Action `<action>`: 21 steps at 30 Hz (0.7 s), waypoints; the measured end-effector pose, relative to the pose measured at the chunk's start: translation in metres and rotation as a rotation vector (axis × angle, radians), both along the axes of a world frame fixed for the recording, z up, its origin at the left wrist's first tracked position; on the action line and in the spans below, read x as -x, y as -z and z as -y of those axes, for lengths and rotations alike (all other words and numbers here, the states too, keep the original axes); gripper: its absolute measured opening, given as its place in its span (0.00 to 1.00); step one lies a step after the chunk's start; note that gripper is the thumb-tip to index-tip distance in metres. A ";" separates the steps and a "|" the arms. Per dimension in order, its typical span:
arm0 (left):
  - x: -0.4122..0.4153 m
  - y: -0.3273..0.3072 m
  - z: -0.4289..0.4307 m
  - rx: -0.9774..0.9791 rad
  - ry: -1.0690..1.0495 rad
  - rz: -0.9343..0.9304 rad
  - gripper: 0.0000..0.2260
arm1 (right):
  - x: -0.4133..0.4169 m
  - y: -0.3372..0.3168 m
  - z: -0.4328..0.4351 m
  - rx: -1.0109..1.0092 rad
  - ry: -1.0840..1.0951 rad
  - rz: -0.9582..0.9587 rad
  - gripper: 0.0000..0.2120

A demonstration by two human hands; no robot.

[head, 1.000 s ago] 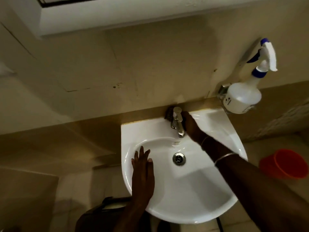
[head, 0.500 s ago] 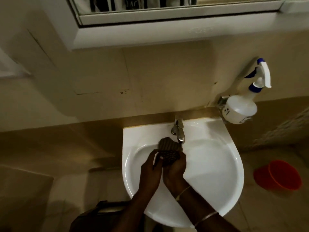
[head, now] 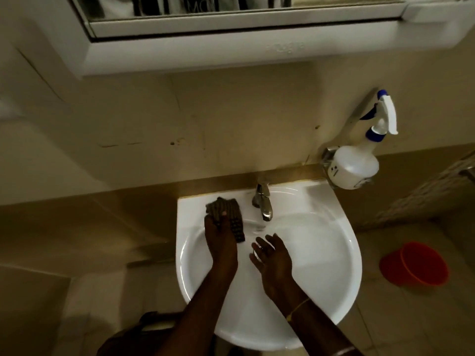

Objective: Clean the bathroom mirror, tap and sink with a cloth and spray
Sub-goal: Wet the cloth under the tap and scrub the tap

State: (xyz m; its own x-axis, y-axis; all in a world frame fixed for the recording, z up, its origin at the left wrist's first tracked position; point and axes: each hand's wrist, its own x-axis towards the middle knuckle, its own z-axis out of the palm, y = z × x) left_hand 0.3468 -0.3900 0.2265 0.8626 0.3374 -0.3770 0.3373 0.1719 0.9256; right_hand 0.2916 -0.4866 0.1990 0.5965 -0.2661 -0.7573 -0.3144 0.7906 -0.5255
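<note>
- Cloth (head: 226, 214): lying bunched and dark on the back-left rim of the sink, just left of the tap, partly hanging into the bowl.
- Left hand (head: 221, 242): gripping the cloth, thumb pressing on top, reaching up from inside the bowl.
- Mirror (head: 180, 6): hanging on the wall above, showing only its lower edge.
- Tap (head: 263, 204): standing at the back centre of the sink, spout pointing into the bowl.
- Right hand (head: 272, 255): hovering over the bowl below the tap, fingers spreading loosely, holding nothing, apart from the cloth.
- Sink (head: 357, 265): sitting white against the tiled wall, carrying both hands.
- Spray bottle (head: 356, 168): sitting in a metal wall holder (head: 327, 155) beyond the back-right corner, nozzle tilting up and right.
- Red bucket (head: 416, 264): standing on the floor, well right of the sink.
</note>
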 end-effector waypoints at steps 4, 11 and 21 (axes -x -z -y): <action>-0.038 -0.006 0.035 0.114 0.228 0.069 0.17 | 0.026 0.010 0.019 0.172 -0.031 -0.024 0.14; -0.096 0.032 0.068 0.133 0.389 -0.040 0.27 | 0.074 0.023 0.046 0.393 -0.153 0.021 0.13; -0.047 -0.007 0.056 0.179 0.268 0.017 0.09 | 0.082 -0.005 0.045 0.513 -0.261 0.073 0.12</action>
State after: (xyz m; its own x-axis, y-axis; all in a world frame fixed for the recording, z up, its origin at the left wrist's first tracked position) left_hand 0.3934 -0.4459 0.2334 0.9186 0.0269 -0.3943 0.3769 0.2401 0.8946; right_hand 0.2094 -0.5319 0.2041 0.7376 -0.4255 -0.5243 -0.4130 0.3301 -0.8488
